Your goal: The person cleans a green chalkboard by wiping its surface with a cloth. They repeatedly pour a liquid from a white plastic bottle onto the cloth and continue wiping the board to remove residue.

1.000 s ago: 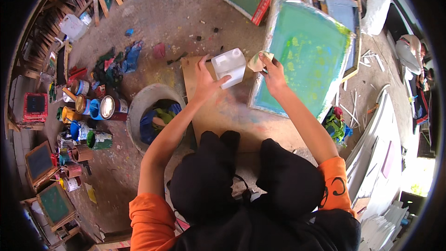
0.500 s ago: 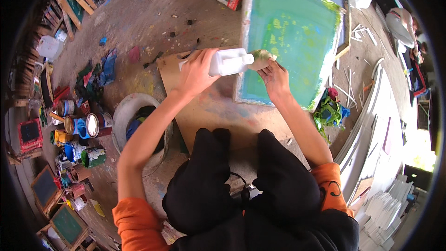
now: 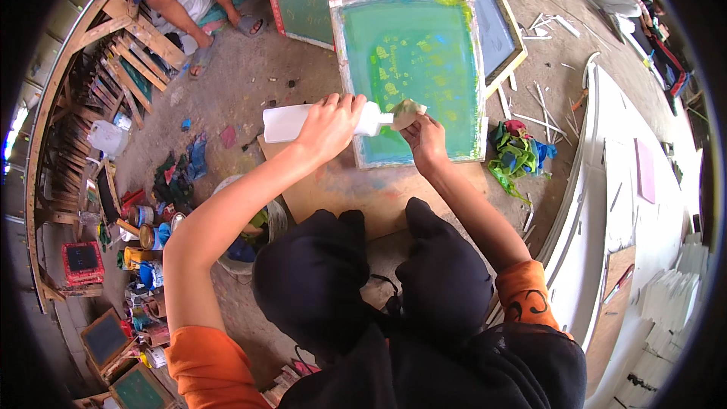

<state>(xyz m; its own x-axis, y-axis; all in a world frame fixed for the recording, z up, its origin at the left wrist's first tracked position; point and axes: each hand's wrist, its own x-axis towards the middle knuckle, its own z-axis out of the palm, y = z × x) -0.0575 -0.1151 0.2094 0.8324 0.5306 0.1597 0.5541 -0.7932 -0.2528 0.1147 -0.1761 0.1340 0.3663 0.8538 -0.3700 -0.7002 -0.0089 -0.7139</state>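
My left hand (image 3: 330,129) is closed around a white plastic bottle (image 3: 283,123), which lies nearly level in the air. Its narrow spout points right and meets, or almost meets, a crumpled pale green-beige cloth (image 3: 409,112). That cloth is pinched in the fingers of my right hand (image 3: 425,139). Beneath both hands, a green mesh screen in a pale, paint-stained frame (image 3: 415,19) leans over a brown board (image 3: 371,201). Yellow-green marks show on the mesh. Whether liquid leaves the bottle I cannot see.
Right of the screen lies a heap of paint-stained rags (image 3: 519,153). A bucket (image 3: 276,223) stands by my left knee, with paint cans (image 3: 151,236) beyond it. More framed screens (image 3: 462,7) lean behind. Another person's legs (image 3: 178,11) show at the far left.
My view has tilted up and shifted, so more of the background shows. The bottle has turned to lie lengthwise, its spout still at the cloth. Both hands keep their hold.
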